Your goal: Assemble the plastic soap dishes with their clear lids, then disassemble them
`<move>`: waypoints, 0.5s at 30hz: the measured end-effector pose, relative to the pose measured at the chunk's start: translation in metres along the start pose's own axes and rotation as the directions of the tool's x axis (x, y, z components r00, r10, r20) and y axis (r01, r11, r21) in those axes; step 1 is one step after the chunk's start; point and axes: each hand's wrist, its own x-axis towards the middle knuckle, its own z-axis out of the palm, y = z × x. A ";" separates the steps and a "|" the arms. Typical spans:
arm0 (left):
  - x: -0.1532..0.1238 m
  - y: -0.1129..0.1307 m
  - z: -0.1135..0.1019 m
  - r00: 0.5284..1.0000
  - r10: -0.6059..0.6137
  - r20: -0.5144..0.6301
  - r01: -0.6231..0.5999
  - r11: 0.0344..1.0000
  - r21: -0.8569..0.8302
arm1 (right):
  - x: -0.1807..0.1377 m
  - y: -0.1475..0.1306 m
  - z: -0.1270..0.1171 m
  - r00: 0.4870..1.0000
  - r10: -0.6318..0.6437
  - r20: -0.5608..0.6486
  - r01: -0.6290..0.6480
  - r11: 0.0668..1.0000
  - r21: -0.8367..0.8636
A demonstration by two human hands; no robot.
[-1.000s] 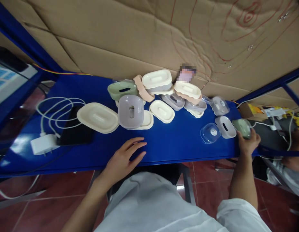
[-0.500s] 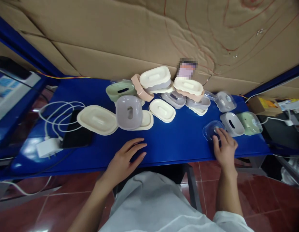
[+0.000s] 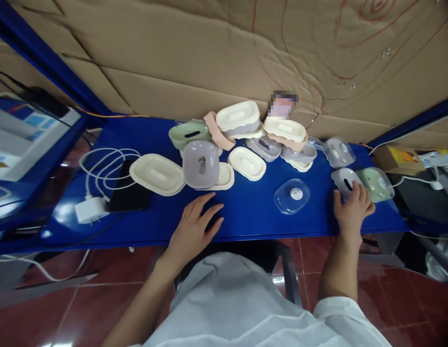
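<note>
My left hand (image 3: 196, 226) rests over the blue table (image 3: 245, 221), fingers spread and holding nothing. Just beyond its fingertips is a grey oval soap box (image 3: 201, 166) with a slot, lying partly over a cream tray (image 3: 224, 177). At the right, my right hand (image 3: 354, 208) reaches over a pale grey slotted box (image 3: 341, 179), thumb and fingers apart at its near side and hiding part of it. Whether they touch it I cannot tell. A clear lid (image 3: 292, 195) with a round white sticker lies left of that hand.
A cream oval tray (image 3: 156, 174), a green box (image 3: 187, 135) and a stack of cream pieces (image 3: 238, 115) lie at the back. Right of my right hand stands a green box under clear plastic (image 3: 377, 183). A white charger (image 3: 91, 209) and black phone (image 3: 128, 200) lie left.
The clear lid has moved left, out from under my right hand. My right hand has let go of it and shifted right to the pale grey box. My left hand has barely moved.
</note>
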 end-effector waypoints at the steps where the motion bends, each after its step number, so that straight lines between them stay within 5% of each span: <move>1: 0.000 0.001 0.001 1.000 -0.003 -0.009 0.003 1.000 0.031 | -0.001 0.003 0.003 0.999 0.033 0.013 -0.033 0.999 -0.002; 9: 0.012 0.010 -0.001 0.999 0.007 0.051 -0.017 0.982 0.189 | -0.030 -0.010 -0.001 0.999 0.049 0.017 -0.050 0.998 0.047; 15: 0.039 0.019 0.009 0.999 -0.049 0.004 0.047 0.971 0.236 | -0.066 -0.057 -0.027 0.970 -0.008 -0.244 0.065 0.972 0.224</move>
